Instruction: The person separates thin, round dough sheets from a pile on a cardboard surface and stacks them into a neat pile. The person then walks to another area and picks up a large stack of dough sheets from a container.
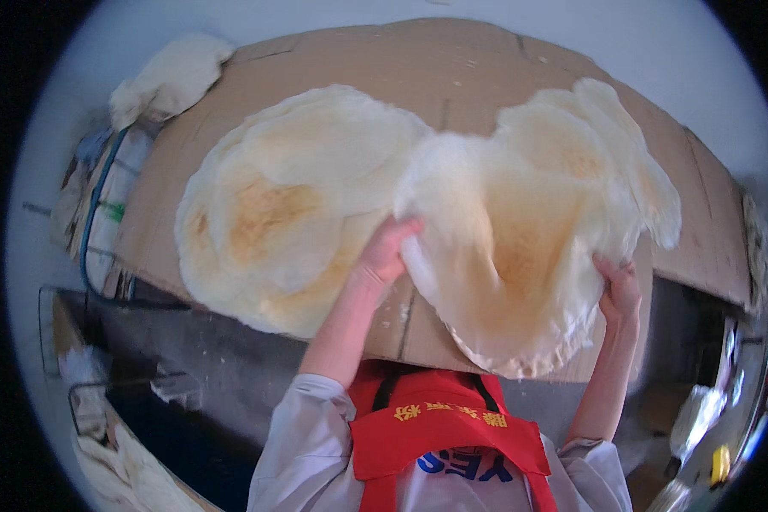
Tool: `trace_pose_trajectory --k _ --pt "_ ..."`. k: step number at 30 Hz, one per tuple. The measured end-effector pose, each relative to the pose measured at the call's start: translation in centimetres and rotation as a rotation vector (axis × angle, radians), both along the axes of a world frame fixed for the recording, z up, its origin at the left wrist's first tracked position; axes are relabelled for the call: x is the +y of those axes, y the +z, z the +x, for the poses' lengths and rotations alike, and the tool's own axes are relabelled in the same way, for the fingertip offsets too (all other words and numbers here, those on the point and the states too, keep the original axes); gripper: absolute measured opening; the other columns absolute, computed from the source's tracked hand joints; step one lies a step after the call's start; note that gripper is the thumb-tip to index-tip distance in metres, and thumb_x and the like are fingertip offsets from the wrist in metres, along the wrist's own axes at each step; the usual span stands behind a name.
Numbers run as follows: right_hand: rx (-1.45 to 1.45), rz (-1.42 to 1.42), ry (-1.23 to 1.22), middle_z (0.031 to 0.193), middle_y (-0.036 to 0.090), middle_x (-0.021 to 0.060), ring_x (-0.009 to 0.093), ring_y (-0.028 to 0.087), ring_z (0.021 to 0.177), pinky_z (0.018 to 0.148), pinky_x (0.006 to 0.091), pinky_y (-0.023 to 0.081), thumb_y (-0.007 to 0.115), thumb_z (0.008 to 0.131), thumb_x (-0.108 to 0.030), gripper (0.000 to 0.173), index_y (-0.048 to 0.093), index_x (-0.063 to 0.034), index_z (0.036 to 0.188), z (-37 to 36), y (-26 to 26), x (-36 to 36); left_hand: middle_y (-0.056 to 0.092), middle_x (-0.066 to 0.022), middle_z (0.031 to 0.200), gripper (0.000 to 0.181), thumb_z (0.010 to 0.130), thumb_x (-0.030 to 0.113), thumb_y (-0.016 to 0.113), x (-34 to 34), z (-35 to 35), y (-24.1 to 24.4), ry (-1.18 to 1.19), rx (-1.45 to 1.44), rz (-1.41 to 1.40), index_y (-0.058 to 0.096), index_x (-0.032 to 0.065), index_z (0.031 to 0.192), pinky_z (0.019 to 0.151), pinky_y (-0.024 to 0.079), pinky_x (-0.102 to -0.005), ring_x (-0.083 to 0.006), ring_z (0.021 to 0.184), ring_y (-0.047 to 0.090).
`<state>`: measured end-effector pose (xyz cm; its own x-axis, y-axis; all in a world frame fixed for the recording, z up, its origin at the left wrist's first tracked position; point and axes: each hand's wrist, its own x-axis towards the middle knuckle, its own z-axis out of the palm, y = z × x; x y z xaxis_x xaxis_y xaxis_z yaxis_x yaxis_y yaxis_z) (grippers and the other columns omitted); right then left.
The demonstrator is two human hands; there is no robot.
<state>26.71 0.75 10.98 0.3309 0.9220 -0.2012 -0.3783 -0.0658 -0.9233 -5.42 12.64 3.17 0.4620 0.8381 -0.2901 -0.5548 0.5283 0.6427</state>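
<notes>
Between my two hands sags a large, thin flatbread (525,256), pale with a browned middle. My left hand (387,249) pinches its left edge, thumb on top. On the opposite side my right hand (617,281) grips the right edge. The near rim of this bread droops toward the front of the cardboard. To the left lies a stack of round flatbreads (275,211) with brown patches, partly behind my left forearm. Beyond the held bread, more flatbread (563,134) lies folded and uneven; where the held one overlaps it, I cannot tell them apart.
Flattened cardboard (422,70) covers the work surface, its front edge close to my red apron (448,441). A white cloth bundle (173,77) sits at the far left corner. A blue hose (93,217) hangs along the left side. A yellow object (720,464) is low at right.
</notes>
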Motion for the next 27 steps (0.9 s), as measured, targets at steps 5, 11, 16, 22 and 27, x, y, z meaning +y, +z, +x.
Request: trace_pose_trajectory --k 5,11,16,22,27 --pt "0.168 0.088 0.156 0.102 0.055 0.0131 0.022 0.056 0.092 0.082 0.0331 0.047 0.057 0.076 -0.001 0.035 0.046 0.0017 0.109 -10.8 1.8 13.0 0.055 -0.0094 0.097 0.034 0.078 0.019 0.058 5.1 -14.9 10.6 0.431 0.129 0.258 0.050 0.0009 0.105 0.085 0.042 -0.0383 -0.0220 0.092 0.053" --pt "0.500 -0.039 0.455 0.108 0.052 0.0121 0.025 0.051 0.099 0.089 0.0396 0.041 0.050 0.084 -0.014 0.034 0.043 0.0010 0.113 -23.3 -6.7 24.0 0.048 -0.0122 0.115 0.043 0.084 0.021 0.049 9.5 -35.2 8.7 0.628 0.525 0.217 0.038 -0.0007 0.120 0.090 0.038 -0.0378 -0.0236 0.106 0.047" --pt "0.196 -0.257 0.336 0.106 0.051 0.0159 0.028 0.054 0.092 0.079 0.0404 0.047 0.050 0.081 -0.007 0.033 0.042 0.0049 0.111 -26.3 -18.6 24.7 0.049 -0.0126 0.112 0.036 0.086 0.019 0.044 9.0 -40.8 -3.2 0.840 0.814 0.046 0.040 -0.0005 0.116 0.083 0.043 -0.0368 -0.0239 0.098 0.051" --pt "0.014 -0.288 0.412 0.082 0.060 0.0126 0.022 0.061 0.065 0.057 0.0337 0.054 0.054 0.080 -0.018 0.028 0.051 0.0067 0.094 -25.0 -17.1 23.0 0.048 -0.0192 0.111 0.046 0.081 0.018 0.051 9.9 -51.7 -9.0 0.924 1.057 -0.057 0.037 -0.0084 0.116 0.078 0.044 -0.0349 -0.0264 0.096 0.052" --pt "-0.146 -0.382 0.386 0.079 0.060 0.0120 0.020 0.061 0.063 0.052 0.0292 0.051 0.053 0.081 -0.022 0.027 0.053 0.0028 0.092 -20.8 -17.2 21.2 0.048 -0.0223 0.111 0.050 0.081 0.026 0.052 11.9 -41.8 -0.4 0.800 2.332 0.188 0.039 -0.0070 0.116 0.084 0.040 -0.0328 -0.0271 0.097 0.051"
